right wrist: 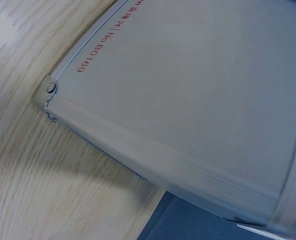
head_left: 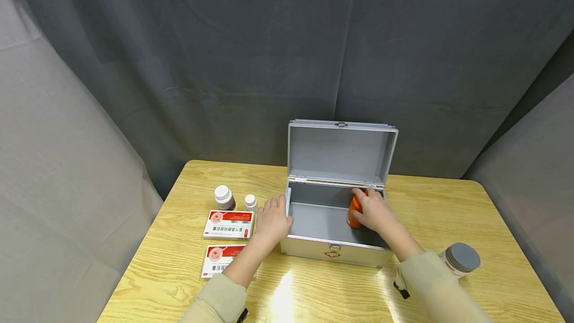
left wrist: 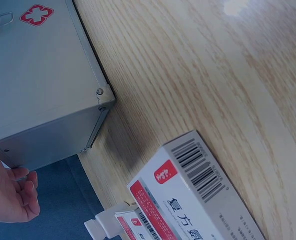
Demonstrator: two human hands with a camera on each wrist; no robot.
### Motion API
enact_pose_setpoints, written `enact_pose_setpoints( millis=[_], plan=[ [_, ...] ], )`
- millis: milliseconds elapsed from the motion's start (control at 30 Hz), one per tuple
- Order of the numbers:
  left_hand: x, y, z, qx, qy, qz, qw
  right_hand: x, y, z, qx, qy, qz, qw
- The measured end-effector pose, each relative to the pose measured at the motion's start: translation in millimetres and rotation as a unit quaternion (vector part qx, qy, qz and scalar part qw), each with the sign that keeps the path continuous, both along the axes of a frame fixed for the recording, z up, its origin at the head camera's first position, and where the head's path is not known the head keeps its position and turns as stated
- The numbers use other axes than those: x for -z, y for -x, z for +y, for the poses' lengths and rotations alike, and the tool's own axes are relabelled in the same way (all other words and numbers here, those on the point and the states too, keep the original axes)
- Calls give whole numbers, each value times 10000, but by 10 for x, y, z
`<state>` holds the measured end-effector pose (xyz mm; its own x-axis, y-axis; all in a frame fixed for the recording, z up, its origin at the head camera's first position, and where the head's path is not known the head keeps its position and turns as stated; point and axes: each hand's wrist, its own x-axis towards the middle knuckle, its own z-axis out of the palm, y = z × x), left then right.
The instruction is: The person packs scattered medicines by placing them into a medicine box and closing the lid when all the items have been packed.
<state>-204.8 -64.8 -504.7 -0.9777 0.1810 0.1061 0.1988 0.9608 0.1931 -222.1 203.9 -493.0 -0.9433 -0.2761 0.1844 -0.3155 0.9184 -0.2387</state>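
Observation:
A silver first-aid case (head_left: 314, 246) stands on the table with its lid (head_left: 341, 151) raised. My right hand (head_left: 375, 212) reaches into the right part of the case and grips an orange bottle (head_left: 354, 217), fingers over its top. The right wrist view shows mostly the case's front (right wrist: 187, 90); the bottle is out of sight there. At the case's left wall, my left hand (head_left: 272, 219) holds the rim, with the thumb over the edge. In the left wrist view its curled fingers (left wrist: 28, 192) lie against the outside of the case.
Left of the case lie two red-and-white medicine boxes (head_left: 228, 224), one nearer the front and partly behind the left forearm. Behind them stand a larger white-capped bottle (head_left: 224, 197) and a small white bottle (head_left: 250, 202). A grey-lidded jar (head_left: 462, 258) stands at the right, beside the right sleeve.

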Motion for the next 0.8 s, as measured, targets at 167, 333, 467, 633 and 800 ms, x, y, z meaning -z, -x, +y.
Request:
enact_pose_setpoints(
  millis=[167,333,467,633,800],
  plan=[
    [-3,-5,-1,13,35,47,10000,-54,-41,-2,-39,-53,110,9999],
    [-10,-11,-1,10,71,59,10000,-127,-87,12,-11,-43,69,10000],
    [-15,-17,-2,8,119,70,9999,-180,-119,37,-69,-14,83,9999],
    [-18,-19,-2,21,165,94,9998,-264,-158,83,-159,64,244,9996],
    [-14,-19,-5,31,201,88,9998,-366,-225,122,-34,267,202,9994]
  ],
)
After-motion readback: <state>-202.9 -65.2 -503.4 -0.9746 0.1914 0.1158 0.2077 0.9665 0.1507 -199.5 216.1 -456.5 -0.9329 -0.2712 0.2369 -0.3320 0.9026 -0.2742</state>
